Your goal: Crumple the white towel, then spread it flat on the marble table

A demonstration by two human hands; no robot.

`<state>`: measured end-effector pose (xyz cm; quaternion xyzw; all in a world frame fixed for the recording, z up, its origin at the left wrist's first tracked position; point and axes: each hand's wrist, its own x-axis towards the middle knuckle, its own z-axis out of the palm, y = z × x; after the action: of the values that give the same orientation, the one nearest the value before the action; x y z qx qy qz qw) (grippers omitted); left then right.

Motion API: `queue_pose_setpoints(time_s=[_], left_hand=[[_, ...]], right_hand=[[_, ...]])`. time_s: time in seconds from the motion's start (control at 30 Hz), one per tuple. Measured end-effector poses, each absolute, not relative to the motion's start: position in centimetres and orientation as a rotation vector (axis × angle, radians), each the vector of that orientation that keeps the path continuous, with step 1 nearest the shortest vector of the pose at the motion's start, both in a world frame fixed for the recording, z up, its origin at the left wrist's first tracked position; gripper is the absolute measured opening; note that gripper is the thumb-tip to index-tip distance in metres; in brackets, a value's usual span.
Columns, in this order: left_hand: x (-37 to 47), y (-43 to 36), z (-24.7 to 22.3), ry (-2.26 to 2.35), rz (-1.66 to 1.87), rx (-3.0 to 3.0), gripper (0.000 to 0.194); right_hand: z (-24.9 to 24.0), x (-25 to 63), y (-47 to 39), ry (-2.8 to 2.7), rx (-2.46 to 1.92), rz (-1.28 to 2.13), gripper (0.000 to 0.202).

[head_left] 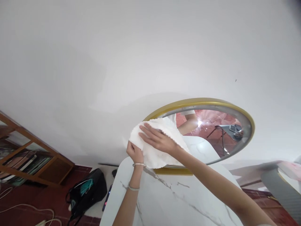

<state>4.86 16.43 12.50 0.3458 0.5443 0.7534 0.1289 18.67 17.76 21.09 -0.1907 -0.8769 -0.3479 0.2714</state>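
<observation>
A white cloth [155,150] lies spread over the left part of a round, gold-framed mirror [202,128], which stands on a white marble-patterned table [174,197]. My right hand [157,138] rests flat on the cloth, fingers stretched out toward the upper left. At the cloth's lower left edge, my left hand [135,151] is closed with the cloth's edge in it; two bracelets circle that wrist and forearm. The mirror's right part is uncovered and reflects an arm, a red floor and a small table.
A wooden shelf [54,166] with books stands at the left. Beside the table, a black bag [91,188] lies near a phone [107,198]. Cables cross the red floor at the lower left. A grey rounded piece of furniture [277,185] is at the right.
</observation>
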Motion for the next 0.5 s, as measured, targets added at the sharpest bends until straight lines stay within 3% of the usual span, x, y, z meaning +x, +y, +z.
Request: queue_pose_setpoints(time_s=[0.27, 0.5], left_hand=[[9.4, 17.3, 24.7, 1.452, 2.253, 1.802, 0.032], [20.3, 17.4, 32.1, 1.438, 1.757, 2.652, 0.028]], right_hand=[[24.2, 24.0, 18.0, -1.711, -0.894, -1.040, 0.039], [24.4, 32.6, 17.8, -1.244, -1.092, -0.809, 0.039]])
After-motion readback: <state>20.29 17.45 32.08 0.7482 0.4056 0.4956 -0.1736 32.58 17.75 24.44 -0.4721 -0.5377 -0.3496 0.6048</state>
